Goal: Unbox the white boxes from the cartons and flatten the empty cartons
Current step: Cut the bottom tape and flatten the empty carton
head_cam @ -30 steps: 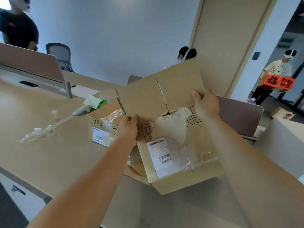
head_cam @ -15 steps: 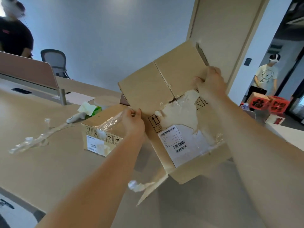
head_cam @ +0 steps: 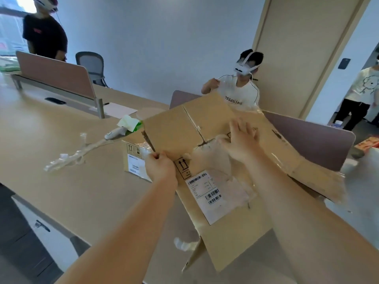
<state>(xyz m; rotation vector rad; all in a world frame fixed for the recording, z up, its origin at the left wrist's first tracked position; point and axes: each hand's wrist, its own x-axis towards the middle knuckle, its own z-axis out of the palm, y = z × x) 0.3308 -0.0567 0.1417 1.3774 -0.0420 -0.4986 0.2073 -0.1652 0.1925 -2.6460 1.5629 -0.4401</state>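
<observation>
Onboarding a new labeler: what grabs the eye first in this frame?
The big opened carton fills the centre, its torn shipping label facing up. The left hand pinches its left edge while the right hand lies spread on top. Behind the left hand, a smaller taped carton sits on the table.

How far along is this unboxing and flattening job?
Partly done. The big carton is already opened out almost flat, and no white box shows in it. In hand: the left hand grips its left edge while the right hand presses open on its torn middle. Left: a smaller carton stands unflattened on the table, with pulled-off tape lying beside it.
</observation>
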